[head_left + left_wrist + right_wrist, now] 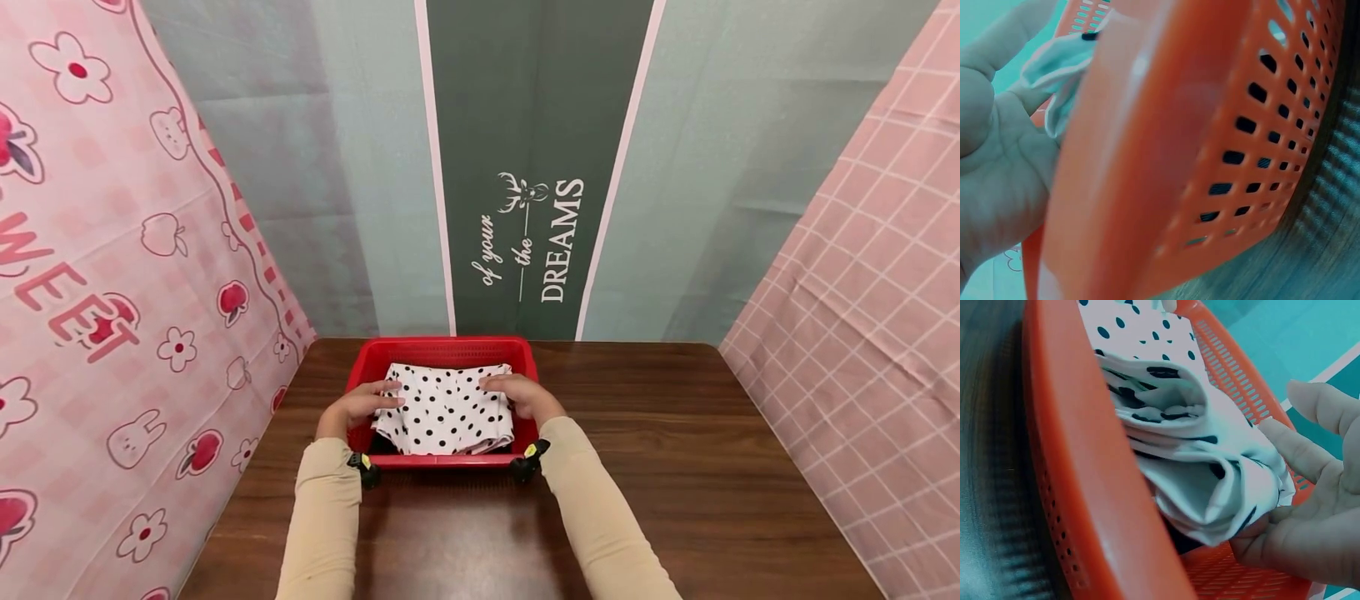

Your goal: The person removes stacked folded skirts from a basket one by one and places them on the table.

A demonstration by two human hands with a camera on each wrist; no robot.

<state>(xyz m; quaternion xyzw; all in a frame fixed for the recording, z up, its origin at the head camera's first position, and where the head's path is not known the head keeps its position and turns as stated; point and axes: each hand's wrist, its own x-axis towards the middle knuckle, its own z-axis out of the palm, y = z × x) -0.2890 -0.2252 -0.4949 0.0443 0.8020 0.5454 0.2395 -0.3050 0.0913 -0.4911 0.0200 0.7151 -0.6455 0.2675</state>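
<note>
A folded white cloth with black polka dots (450,408) lies in a red plastic basket (450,461). My left hand (360,406) is at the cloth's left side, its fingers extended over the edge. In the left wrist view, the palm (1004,169) faces the basket wall, which hides most of the cloth. On the opposite side, my right hand (528,396) touches the cloth with loosely spread fingers. The right wrist view shows the cloth's layered folds (1210,481), with some fingertips partly hidden at its lower edge.
The basket stands near the back edge of a brown wooden table (637,467). A green and grey curtain (675,208) hangs behind it. Pink patterned cloths hang at the left (150,333) and right (862,333). Dark wrist cameras (527,465) sit close to the basket's front rim.
</note>
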